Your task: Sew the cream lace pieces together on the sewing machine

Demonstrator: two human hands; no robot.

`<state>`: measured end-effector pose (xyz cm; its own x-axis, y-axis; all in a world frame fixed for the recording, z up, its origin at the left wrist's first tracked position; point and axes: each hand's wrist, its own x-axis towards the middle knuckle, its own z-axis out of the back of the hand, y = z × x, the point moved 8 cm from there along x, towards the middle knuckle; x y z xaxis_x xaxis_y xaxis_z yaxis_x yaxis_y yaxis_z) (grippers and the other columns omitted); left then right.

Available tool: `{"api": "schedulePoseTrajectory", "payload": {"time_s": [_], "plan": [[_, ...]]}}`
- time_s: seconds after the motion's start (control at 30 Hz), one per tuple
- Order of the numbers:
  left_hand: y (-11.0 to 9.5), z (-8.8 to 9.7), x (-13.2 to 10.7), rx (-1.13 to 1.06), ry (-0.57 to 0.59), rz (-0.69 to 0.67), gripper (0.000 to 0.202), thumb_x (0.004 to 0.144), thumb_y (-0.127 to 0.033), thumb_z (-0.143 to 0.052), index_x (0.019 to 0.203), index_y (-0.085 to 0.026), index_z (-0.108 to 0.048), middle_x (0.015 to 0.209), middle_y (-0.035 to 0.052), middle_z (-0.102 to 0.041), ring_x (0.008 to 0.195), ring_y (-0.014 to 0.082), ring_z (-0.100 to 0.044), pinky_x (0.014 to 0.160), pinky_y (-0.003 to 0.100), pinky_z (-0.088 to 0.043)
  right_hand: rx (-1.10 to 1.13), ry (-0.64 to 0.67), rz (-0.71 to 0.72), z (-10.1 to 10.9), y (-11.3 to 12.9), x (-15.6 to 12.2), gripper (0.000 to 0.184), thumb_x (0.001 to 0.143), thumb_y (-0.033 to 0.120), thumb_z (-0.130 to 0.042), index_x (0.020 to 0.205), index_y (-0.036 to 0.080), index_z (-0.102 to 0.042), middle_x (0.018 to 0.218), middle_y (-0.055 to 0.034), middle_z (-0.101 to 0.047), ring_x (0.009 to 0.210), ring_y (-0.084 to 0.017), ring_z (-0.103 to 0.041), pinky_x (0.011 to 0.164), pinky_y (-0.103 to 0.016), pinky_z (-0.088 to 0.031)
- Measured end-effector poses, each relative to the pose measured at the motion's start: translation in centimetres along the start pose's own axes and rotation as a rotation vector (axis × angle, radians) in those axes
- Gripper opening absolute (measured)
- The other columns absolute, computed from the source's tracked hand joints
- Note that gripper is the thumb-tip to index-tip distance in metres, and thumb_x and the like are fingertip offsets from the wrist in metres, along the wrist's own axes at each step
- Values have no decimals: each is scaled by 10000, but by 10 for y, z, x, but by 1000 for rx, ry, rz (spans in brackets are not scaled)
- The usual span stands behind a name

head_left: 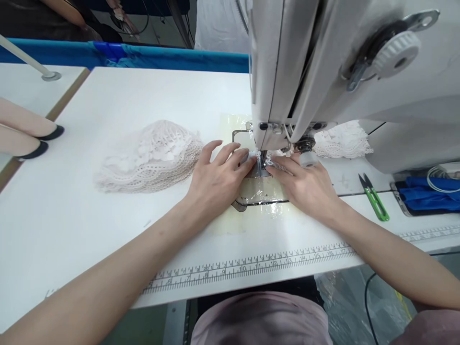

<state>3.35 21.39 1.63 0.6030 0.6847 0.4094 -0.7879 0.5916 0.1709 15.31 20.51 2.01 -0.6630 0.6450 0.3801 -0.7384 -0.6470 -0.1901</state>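
we judge this the feeding step: our left hand (217, 175) lies spread, grip released, beside the presser foot (263, 159), our right hand (305, 184) touches the lace strip (270, 161) there, pinching or not we cannot tell, and advancing calls for even guidance.

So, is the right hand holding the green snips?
No, the green snips lie on the white table, apart from the right hand.

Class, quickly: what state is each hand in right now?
Left hand: open, spread beside the presser foot.
Right hand: touching white lace; grip cannot be told.
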Motion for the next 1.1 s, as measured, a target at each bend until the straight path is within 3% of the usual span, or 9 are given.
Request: {"api": "schedulePoseTrajectory", "payload": {"time_s": [0.23,0.33,0.4,0.5,0.57,0.63,0.77,0.93,1.1], "plan": [[-1,10,-3,38,-60,-28,321,922,-114,-449,1196,-163,-609,1198,77,-678,1140,277,-602,1000,494,-430,100,69,-60,-8,-4,0,394,889,29,-409,1168,117,-673,1073,-96,-730,959,-232,-639,881,-411,-478],[-6,17,-4,-37,-93,-39,292,929,-191,-498,1204,-170,-596,1165,80,-692,1095,270,-622,949,468,-454,274,65,-144,-5,-9,0,376,904,53,-401,1139,112,-688,1032,-106,-737,961,-241,-648,911,-437,-473],[-10,21,-4,-158,-108,-51,339,916,-258,-552,1244,-172,-569,1184,93,-681,1079,265,-623,892,437,-476,597,70,-256,-4,-16,-1,287,900,108,-479,1035,148,-729,967,-84,-747,929,-230,-666,885,-421,-498],[-14,20,-4,-540,-33,-67,312,862,-302,-630,1156,-198,-619,1239,98,-642,1150,265,-577,924,423,-465,1345,224,-397,-11,-11,-2,56,790,220,-708,833,209,-741,843,-16,-743,815,-178,-686,775,-337,-547],[-11,15,-4,-922,100,-5,181,838,-294,-644,995,-205,-665,1180,79,-658,1119,244,-589,916,401,-481,1746,349,-461,-14,-2,-4,162,700,234,-793,848,225,-728,844,9,-730,778,-143,-679,728,-290,-553],[-4,7,-8,-1278,260,143,123,849,-297,-626,922,-206,-664,1074,55,-679,1001,205,-633,834,351,-520,1951,403,-540,-15,2,-5,311,659,204,-819,948,228,-706,910,9,-720,821,-128,-671,745,-272,-549],[11,10,-15,-1557,363,383,169,885,-360,-594,930,-206,-646,909,17,-664,839,155,-644,713,274,-524,2072,520,-596,-22,12,-8,516,596,142,-849,1071,199,-653,989,-9,-697,885,-123,-644,816,-281,-524],[11,15,-15,-1447,520,386,234,840,-430,-641,875,-199,-641,766,-19,-589,684,113,-571,580,226,-440,2174,512,-656,-28,21,-7,271,736,375,-782,926,200,-702,870,0,-670,788,-102,-603,747,-269,-479],[29,23,-30,-1289,687,337,261,788,-448,-688,805,-190,-652,715,-23,-581,630,95,-500,560,223,-379,1806,438,-539,-13,21,0,137,739,348,-773,781,222,-740,781,21,-646,688,-78,-527,657,-244,-429]]}}
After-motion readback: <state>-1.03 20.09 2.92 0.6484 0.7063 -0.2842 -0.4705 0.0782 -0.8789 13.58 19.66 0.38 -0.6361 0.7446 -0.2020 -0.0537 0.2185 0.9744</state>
